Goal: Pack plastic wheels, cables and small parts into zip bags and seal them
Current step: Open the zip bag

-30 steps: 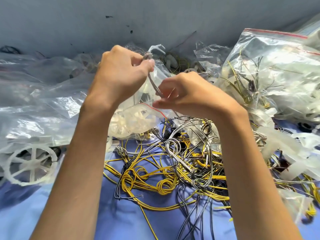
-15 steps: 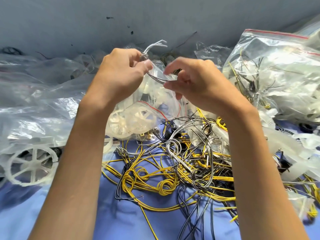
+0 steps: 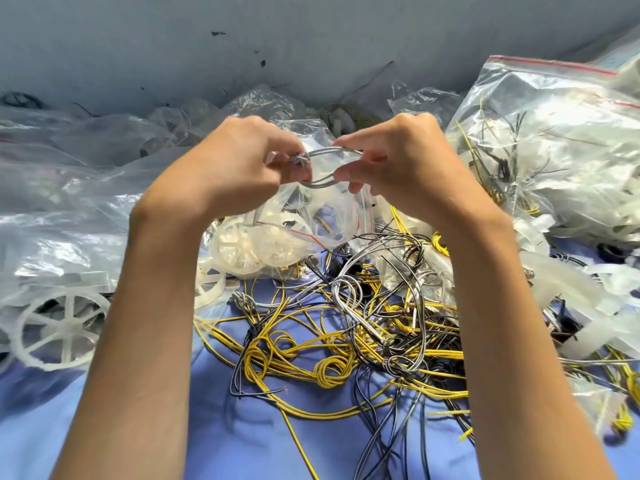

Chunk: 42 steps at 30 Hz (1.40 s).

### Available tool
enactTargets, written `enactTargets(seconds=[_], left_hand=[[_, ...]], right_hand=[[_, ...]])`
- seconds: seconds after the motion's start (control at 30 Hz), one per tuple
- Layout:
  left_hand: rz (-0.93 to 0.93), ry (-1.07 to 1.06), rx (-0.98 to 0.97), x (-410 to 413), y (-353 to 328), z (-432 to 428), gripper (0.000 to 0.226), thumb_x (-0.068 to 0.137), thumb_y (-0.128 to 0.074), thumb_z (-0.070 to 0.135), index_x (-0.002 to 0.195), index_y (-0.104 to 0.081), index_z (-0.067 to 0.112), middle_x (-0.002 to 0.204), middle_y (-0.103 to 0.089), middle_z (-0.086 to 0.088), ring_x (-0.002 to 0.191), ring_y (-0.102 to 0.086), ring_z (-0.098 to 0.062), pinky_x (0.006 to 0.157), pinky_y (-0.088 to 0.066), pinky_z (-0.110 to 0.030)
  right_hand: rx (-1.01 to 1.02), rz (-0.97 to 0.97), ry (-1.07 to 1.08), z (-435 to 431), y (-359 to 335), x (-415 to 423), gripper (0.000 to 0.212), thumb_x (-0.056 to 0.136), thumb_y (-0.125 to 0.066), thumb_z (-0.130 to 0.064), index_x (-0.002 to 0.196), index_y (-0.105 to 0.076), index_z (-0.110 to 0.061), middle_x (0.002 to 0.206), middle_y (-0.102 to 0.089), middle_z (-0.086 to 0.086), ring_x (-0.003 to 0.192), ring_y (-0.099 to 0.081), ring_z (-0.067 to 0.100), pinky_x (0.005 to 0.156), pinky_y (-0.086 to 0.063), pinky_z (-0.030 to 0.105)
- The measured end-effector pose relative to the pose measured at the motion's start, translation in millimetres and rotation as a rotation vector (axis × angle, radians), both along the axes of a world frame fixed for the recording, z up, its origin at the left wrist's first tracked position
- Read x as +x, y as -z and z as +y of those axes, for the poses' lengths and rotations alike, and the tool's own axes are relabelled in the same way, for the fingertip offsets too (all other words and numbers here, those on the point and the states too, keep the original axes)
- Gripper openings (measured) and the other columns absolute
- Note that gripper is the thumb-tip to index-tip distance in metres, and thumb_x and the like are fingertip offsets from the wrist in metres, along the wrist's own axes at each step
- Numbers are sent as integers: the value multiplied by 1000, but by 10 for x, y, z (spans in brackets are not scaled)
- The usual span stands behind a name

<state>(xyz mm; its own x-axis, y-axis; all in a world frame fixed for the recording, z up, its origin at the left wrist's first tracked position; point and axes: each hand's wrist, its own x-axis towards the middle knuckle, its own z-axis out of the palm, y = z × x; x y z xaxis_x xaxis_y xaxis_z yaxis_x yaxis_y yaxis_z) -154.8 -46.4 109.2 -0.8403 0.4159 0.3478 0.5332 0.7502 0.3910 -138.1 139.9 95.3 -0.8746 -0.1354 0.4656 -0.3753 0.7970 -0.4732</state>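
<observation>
Both hands are raised above the pile and hold one small loop of grey cable [image 3: 329, 152] between them. My left hand [image 3: 239, 161] pinches the twisted end of the loop. My right hand [image 3: 401, 161] pinches the other side with thumb and fingers. Just below the loop lies a clear zip bag [image 3: 332, 216] with a red seal line, with white plastic wheels [image 3: 256, 247] inside it. A tangle of yellow, grey and black cables [image 3: 346, 344] covers the blue cloth under my forearms.
A large filled zip bag [image 3: 554, 140] with a red strip stands at the right. Crumpled clear bags [image 3: 69, 188] lie at the left, with a loose white spoked wheel [image 3: 59, 330] in front. A grey wall [image 3: 311, 39] closes the back. White plastic parts [image 3: 588, 299] lie at the right.
Both hands have come lower and the grey cable, held upright and partly straight before, is now bent into a flat loop between them. The right hand rose to meet the left.
</observation>
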Motion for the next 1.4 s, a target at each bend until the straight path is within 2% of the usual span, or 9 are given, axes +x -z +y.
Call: enactTargets(seconds=[0.17, 0.27, 0.37, 0.47, 0.67, 0.9, 1.07, 1.2, 1.4], left_hand=[[-3, -1, 25, -12, -4, 4, 10, 90, -64, 24, 91, -74, 25, 92, -68, -6, 87, -57, -23, 67, -36, -24], [-14, -25, 68, -22, 2, -1, 12, 91, -61, 26, 92, -73, 25, 83, -66, -1, 77, -57, -11, 63, -38, -17], [-7, -39, 62, -36, 13, -13, 13, 92, -60, 25, 91, -74, 26, 62, -51, 9, 57, -47, 8, 47, -31, -4], [-13, -42, 72, -50, 14, -38, 13, 91, -61, 27, 93, -74, 24, 66, -55, 8, 57, -47, 2, 48, -31, -6], [-11, -76, 63, -64, 13, -51, 13, 91, -61, 26, 91, -74, 24, 67, -59, 11, 58, -48, 0, 49, -31, -5], [9, -130, 62, -64, 5, -98, 8, 87, -66, 26, 87, -74, 23, 56, -47, 7, 49, -44, 3, 44, -30, -5], [-52, -111, 59, -20, -15, -100, 15, 81, -72, 31, 96, -71, 30, 73, -59, 20, 58, -50, 18, 52, -31, 3], [0, -124, 37, 30, -46, 31, 25, 81, -62, 16, 103, -70, 26, 78, -62, 15, 68, -52, 7, 58, -33, 2], [87, -137, 55, 79, -23, 283, 37, 81, -50, 8, 108, -70, 24, 92, -62, 4, 82, -48, -14, 75, -35, -17]], right_hand=[[18, 34, 91, 6, -20, 9, 23, 75, -73, -44, 84, -75, -23, 65, -67, -2, 63, -57, 18, 61, -46, 30], [14, 61, 132, 3, -25, -5, 24, 75, -71, -47, 84, -75, -25, 75, -65, 8, 76, -58, 30, 70, -49, 35], [69, 85, 104, 16, -19, -21, 21, 79, -70, -43, 90, -76, -26, 87, -57, 2, 89, -54, 24, 72, -40, 29], [112, 99, 64, 40, -21, -13, 21, 80, -70, -39, 94, -75, -25, 102, -50, 1, 103, -49, 19, 79, -34, 23], [-217, -40, -46, 22, -44, 33, 5, 82, -72, -21, 87, -71, -20, 68, -69, 2, 52, -65, 11, 58, -57, 25], [-288, -45, -115, 66, -86, 44, 9, 87, -67, -15, 91, -74, -19, 69, -70, 0, 56, -64, 6, 56, -54, 17], [-29, -167, -77, 98, -63, 68, 11, 86, -67, -22, 82, -77, -17, 60, -70, -5, 50, -64, -1, 52, -54, 16], [-56, -190, -26, 21, -15, 13, 21, 89, -61, -20, 76, -73, -8, 61, -71, -1, 54, -68, 6, 65, -60, 35], [7, -272, -91, -139, 55, -33, 22, 88, -55, -13, 76, -72, -7, 64, -72, -1, 64, -70, 11, 71, -59, 40]])
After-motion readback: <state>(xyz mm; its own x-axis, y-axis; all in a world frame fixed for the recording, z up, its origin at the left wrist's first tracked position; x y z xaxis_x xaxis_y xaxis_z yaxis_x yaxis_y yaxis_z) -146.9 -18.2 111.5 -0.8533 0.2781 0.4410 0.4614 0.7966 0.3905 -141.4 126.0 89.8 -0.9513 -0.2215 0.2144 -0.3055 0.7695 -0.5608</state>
